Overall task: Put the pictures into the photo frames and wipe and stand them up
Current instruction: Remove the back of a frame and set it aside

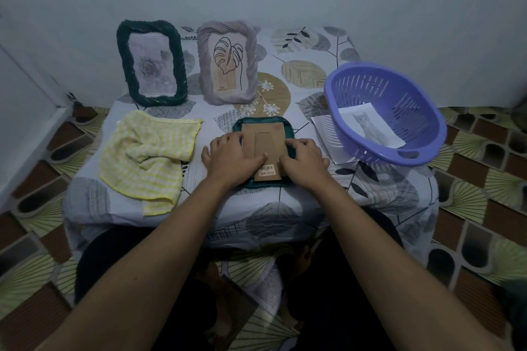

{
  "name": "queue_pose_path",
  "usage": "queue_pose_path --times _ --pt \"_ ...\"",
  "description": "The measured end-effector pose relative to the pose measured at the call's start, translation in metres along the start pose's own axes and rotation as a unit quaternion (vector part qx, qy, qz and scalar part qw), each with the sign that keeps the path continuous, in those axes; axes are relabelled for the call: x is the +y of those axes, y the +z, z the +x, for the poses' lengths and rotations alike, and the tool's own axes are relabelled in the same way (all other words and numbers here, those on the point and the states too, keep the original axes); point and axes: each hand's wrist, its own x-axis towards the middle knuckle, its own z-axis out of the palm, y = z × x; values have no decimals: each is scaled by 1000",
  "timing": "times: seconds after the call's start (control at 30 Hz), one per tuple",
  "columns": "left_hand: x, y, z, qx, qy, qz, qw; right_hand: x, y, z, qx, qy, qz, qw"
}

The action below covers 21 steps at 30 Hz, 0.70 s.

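Under fingers (228,138): teal frame (287,126) face down on counter (256,208), cardboard backing (265,139) up. Left hand (228,157), right hand (306,161) press flat, grasping nothing. Yellow cloth (148,157) left of fingers, purple basket (370,82) right.

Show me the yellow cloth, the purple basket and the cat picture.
yellow cloth (148,157), head view, middle of the crumpled fabric.
purple basket (370,85), head view, slotted far wall.
cat picture (368,126), head view, the cat's body.
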Motion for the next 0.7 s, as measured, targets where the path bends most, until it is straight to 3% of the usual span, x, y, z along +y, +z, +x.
queue_pose_path --times 0.4,0.7 --pt "20 21 5 -2 79 -25 997 19 -19 4 26 59 23 998" --pt "16 21 7 -21 77 -45 996 14 -17 4 56 73 82 992"
